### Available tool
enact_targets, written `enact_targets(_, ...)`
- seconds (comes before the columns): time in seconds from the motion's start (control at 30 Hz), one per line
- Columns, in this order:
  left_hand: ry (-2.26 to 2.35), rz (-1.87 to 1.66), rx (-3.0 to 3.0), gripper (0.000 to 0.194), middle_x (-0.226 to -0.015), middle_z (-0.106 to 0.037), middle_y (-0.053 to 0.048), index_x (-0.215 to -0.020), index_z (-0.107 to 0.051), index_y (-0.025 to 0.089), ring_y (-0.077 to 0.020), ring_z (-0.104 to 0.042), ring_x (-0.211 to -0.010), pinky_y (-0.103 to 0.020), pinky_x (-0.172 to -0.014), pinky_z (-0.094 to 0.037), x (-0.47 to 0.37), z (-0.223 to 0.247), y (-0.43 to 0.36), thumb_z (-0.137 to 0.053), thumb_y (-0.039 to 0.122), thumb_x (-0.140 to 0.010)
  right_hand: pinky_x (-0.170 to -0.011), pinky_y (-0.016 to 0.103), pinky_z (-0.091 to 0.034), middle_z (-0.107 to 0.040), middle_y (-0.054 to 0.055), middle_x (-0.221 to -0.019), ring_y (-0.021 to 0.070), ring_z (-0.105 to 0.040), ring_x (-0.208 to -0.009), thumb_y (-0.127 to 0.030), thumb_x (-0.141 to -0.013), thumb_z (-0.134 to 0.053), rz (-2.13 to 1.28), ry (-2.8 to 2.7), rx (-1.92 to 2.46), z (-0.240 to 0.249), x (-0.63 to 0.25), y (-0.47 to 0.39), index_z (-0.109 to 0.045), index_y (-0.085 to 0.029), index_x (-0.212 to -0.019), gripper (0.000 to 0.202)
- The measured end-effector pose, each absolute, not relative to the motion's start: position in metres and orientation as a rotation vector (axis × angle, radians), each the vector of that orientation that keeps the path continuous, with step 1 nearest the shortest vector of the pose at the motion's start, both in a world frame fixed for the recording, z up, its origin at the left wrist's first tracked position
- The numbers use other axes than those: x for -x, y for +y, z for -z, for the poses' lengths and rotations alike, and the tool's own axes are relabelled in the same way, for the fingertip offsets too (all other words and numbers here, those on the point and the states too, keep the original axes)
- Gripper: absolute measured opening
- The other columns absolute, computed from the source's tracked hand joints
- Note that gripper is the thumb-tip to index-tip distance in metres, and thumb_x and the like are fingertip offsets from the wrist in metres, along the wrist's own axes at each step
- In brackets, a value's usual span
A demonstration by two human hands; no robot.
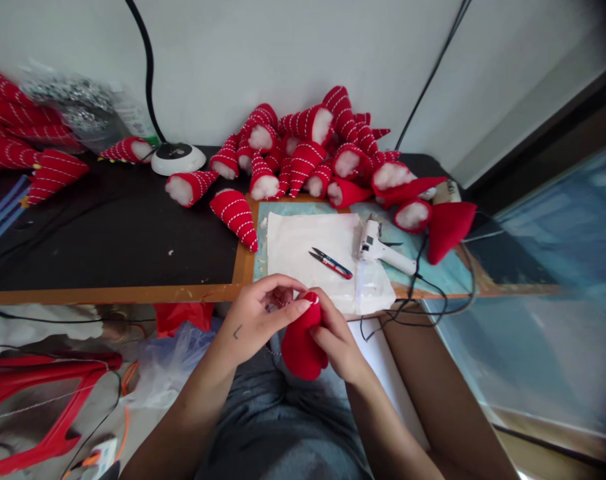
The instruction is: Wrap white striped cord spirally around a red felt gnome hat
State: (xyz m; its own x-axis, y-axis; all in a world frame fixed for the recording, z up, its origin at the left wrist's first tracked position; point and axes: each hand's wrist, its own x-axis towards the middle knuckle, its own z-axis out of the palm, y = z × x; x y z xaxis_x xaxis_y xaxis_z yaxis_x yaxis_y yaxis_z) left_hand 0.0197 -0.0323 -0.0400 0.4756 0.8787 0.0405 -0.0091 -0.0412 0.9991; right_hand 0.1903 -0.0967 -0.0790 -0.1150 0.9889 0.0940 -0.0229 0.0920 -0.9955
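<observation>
Plain red felt cone (303,343) — held over lap.

I noted matt red felt cone (303,347), glossy white plastic glue gun (377,248), wrinkled paper sheet (307,243), matt blk tabletop (107,233).

Two hands hold one plain red cone (303,343), while the table (113,233) carries one glue gun (377,247), one pair of snips (331,263), one white round device (177,159) and a heap of striped red cones (303,157) (too overlapped to count exactly).
</observation>
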Motion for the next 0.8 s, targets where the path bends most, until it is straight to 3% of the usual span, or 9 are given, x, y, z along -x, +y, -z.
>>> enact_targets(0.17, 0.798, -0.826, -1.402, 0.024, -0.077, -0.061, -0.001, -0.095, -0.076, 0.019, -0.0134, -0.055, -0.073, -0.024, -0.066, -0.043, -0.021, 0.045, -0.03, -0.081, 0.04, -0.085, -0.071, 0.028, -0.039, -0.061, -0.002, -0.09, 0.0164, -0.054, -0.08, -0.018, -0.078, -0.048, -1.204, -1.366, 1.074, 0.078, -0.19, -0.097, -0.058, -0.022, -0.113, 0.037)
enact_targets(0.43, 0.801, -0.817, -1.414, 0.024, -0.088, -0.067, -0.004, -0.097, -0.071, 0.017, -0.0164, -0.062, -0.083, -0.026, -0.077, -0.049, -0.021, 0.047, -0.033, -0.076, 0.039, -0.088, -0.078, 0.031, -0.043, -0.062, 0.001, -0.1, 0.0182, -0.056, -0.089, -0.017, -0.08, -0.048, -1.106, -1.453, 1.145, 0.076, -0.19, -0.099, -0.056, -0.021, -0.112, 0.034)
enact_targets(0.57, 0.71, -0.789, -1.375, 0.043, -0.108, -0.069, -0.008, -0.116, -0.065, 0.02, -0.0206, -0.066, -0.101, -0.029, -0.086, -0.053, -0.015, 0.053, -0.036, -0.084, 0.04, -0.083, -0.082, 0.032, -0.049, -0.058, 0.003, -0.116, 0.0193, -0.06, -0.097, -0.026, -0.084, -0.069, -1.319, -1.333, 1.076, 0.081, -0.19, -0.103, -0.036, -0.028, -0.134, 0.06)
enact_targets(0.63, 0.709, -0.754, -1.4, 0.048, -0.111, -0.069, -0.008, -0.118, -0.063, 0.021, -0.0213, -0.067, -0.101, -0.03, -0.084, -0.054, -0.012, 0.055, -0.037, -0.086, 0.039, -0.08, -0.084, 0.032, -0.051, -0.059, 0.002, -0.117, 0.0192, -0.062, -0.097, -0.03, -0.076, -0.085, -1.379, -1.239, 1.039, 0.084, -0.189, -0.103, -0.032, -0.03, -0.13, 0.075)
enact_targets(0.8, 0.789, -0.755, -1.447, 0.044, -0.101, -0.068, -0.006, -0.112, -0.066, 0.02, -0.0196, -0.065, -0.092, -0.029, -0.08, -0.053, -0.006, 0.055, -0.036, -0.086, 0.041, -0.079, -0.086, 0.031, -0.053, -0.064, 0.001, -0.104, 0.017, -0.063, -0.095, -0.034, -0.078, -0.087, -1.353, -1.201, 1.059, 0.078, -0.186, -0.097, -0.054, -0.023, -0.107, 0.046)
